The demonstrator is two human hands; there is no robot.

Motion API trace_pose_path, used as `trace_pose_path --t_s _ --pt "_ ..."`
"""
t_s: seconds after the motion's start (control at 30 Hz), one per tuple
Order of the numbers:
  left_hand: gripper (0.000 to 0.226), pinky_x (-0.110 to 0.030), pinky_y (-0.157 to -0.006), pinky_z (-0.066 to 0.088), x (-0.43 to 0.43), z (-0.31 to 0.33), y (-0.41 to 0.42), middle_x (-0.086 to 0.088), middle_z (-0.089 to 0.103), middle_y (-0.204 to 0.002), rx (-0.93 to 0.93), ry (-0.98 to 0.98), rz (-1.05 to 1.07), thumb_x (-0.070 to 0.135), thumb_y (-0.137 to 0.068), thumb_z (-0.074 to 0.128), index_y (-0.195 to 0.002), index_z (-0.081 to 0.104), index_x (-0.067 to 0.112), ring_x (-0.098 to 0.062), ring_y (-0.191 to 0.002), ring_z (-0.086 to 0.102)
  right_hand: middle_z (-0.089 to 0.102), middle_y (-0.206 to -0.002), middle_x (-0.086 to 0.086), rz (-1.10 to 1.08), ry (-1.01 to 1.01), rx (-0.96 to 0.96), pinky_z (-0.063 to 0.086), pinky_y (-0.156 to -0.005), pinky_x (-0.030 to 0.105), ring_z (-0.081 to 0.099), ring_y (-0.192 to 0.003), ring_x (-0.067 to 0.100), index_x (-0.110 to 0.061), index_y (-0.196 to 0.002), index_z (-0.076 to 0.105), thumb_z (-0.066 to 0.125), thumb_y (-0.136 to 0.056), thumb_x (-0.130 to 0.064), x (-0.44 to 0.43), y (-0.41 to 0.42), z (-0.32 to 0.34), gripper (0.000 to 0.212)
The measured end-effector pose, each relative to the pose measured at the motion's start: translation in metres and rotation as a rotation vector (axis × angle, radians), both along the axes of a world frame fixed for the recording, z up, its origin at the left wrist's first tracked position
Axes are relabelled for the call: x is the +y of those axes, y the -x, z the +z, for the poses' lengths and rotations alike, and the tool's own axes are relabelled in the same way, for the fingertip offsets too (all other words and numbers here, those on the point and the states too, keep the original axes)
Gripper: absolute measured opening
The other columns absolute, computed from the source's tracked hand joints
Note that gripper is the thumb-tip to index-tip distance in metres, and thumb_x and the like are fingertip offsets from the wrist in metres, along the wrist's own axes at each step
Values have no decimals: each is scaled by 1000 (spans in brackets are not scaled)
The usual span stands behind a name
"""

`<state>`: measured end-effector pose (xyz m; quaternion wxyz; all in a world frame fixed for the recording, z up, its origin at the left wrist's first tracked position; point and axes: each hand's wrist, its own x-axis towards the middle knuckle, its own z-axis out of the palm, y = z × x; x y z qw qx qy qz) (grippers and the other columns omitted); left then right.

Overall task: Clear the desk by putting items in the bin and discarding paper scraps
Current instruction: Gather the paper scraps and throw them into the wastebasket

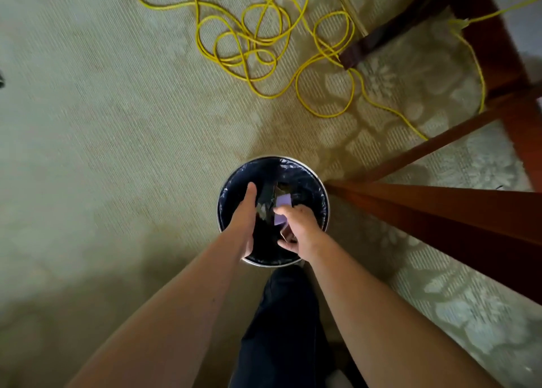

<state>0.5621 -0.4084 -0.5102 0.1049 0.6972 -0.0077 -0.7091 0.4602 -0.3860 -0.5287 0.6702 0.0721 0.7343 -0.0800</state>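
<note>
1. Just above the bin, the right hand curls its fingers and pinches the purple paper scraps — they stick out past the fingertips.
2. The scraps are small, flat and light purple.
3. The left hand is over the bin too — fingers straight, holding nothing.

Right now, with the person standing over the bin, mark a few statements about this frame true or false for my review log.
1. The left hand and the right hand are both above the bin. True.
2. The left hand is a fist. False: its fingers are straight.
3. Purple paper scraps are at the right hand's fingers. True.
4. The yellow cable lies inside the bin. False: it lies on the carpet beyond it.
</note>
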Motion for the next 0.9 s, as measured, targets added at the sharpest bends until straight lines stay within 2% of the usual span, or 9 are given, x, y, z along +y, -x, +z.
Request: trace_pose_path --t_s 0.07,0.1,0.13,0.2,0.3,0.43,0.6,0.77,0.9 --pt "61 -37 -91 34 0 5 0 -3 57 -129 -11 -39 -8 63 -96 30 -138 47 22 -25 -118 53 45 -137 7 2 8 -40 41 -94 49 47 -121 30 -32 -152 16 64 -88 -33 1 3 1 80" --pt "63 -39 -96 34 0 10 -1 -5 45 -145 -34 -42 -27 61 -97 28 -143 42 21 -28 -132 42 37 -145 4 -34 16 -49 35 -100 53 41 -129 31 -35 -153 12 61 -89 -33 1 4 4 80" --pt "63 -41 -104 31 0 15 -2 -6 37 -152 -60 -37 -48 60 -98 27 -146 39 21 -28 -140 33 34 -148 2 -76 29 -49 34 -102 55 39 -131 31 -35 -152 16 58 -92 -31 2 6 8 73" --pt "59 -45 -112 26 0 25 -5 -4 33 -155 -101 -10 -81 58 -99 29 -145 40 23 -27 -142 29 41 -142 2 -150 54 -14 43 -100 52 44 -127 28 -30 -146 35 51 -95 -25 4 8 21 53" --pt "46 -45 -108 37 1 52 -5 -5 47 -144 -138 46 -103 45 -100 39 -138 49 20 -24 -131 44 55 -115 0 -241 139 69 53 -93 43 57 -113 22 -22 -134 52 43 -98 -14 8 12 55 38" --pt "27 -39 -95 50 4 120 2 -4 62 -117 -174 107 -118 27 -96 54 -119 60 14 -19 -106 59 61 -110 1 -271 232 97 55 -88 37 62 -104 20 -17 -127 58 42 -98 -9 13 20 131 33" --pt "10 -36 -84 53 7 237 16 -3 62 -91 -162 215 -162 21 -95 55 -90 63 18 -18 -85 60 63 -98 0 -287 329 109 53 -85 33 61 -92 15 -18 -119 61 49 -96 -10 23 32 251 28" --pt "12 -22 -62 54 4 344 42 -3 59 -80 -117 319 -226 17 -95 54 -86 61 15 -15 -71 57 62 -88 2 -324 467 106 49 -75 25 57 -77 10 -16 -110 64 57 -91 -8 35 52 364 21" --pt "8 -31 -76 55 2 409 73 -3 62 -83 -68 438 -309 19 -94 56 -95 62 14 -17 -76 62 63 -93 5 -358 604 142 48 -72 24 58 -80 13 -12 -109 64 56 -91 -6 46 77 436 21"
